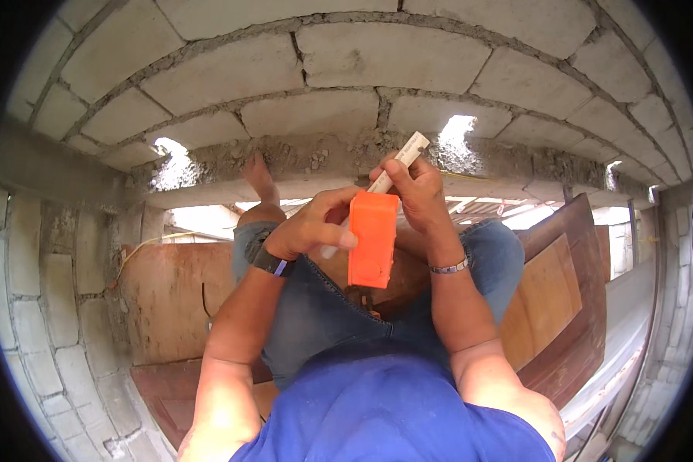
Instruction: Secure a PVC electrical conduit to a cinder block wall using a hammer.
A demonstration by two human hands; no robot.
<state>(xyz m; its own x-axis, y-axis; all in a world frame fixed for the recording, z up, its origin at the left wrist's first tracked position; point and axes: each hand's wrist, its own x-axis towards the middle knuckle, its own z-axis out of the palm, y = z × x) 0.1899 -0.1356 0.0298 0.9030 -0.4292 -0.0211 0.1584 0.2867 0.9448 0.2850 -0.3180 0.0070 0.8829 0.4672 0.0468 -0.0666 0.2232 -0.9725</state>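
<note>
My left hand (316, 225) grips an orange plastic electrical box (374, 242) by its left side, thumb pressed on its edge. The box hangs upright over my lap, with a round knockout mark low on its face. In my right hand (420, 196), a short white plastic pipe (410, 151) is pinched, tilted up to the right. The pipe's lower end meets the box's top edge or passes behind it; I cannot tell which. Something whitish and blurred shows under my left palm.
A grey block wall (393, 61) curves across the far side, with rough gaps letting light through at its base. A wooden panel (179, 296) lies at left, and a brown panelled door (550, 300) at right. A yellow cord (142, 245) runs along the left.
</note>
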